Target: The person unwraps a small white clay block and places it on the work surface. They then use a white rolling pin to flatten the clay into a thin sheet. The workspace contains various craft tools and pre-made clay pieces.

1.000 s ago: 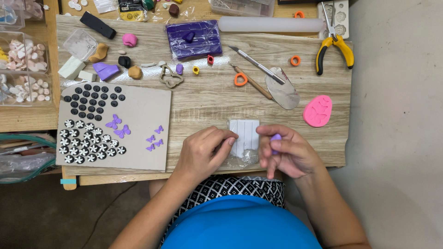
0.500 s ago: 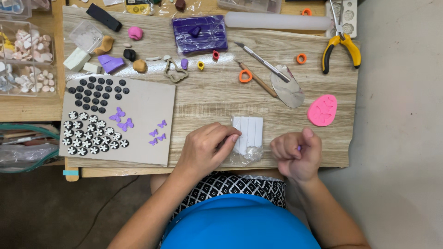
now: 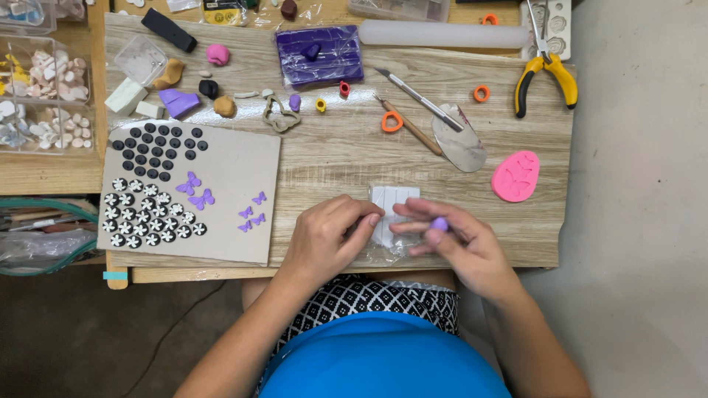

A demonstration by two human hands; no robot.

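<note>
Head view: right hand [image 3: 457, 243] pinches a small smooth purple clay ball [image 3: 439, 223] between thumb and fingertips, at the near table edge. Left hand [image 3: 328, 236], fingers curled, presses a ridged white mould [image 3: 394, 203] lying on crinkled clear plastic. Grey card [image 3: 236, 158] with purple butterflies lies left.

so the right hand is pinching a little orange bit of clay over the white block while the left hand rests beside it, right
Not quite: the bit of clay is purple, not orange. The head view shows it pinched in the right hand, over the white block, with the left hand resting beside it.
</note>
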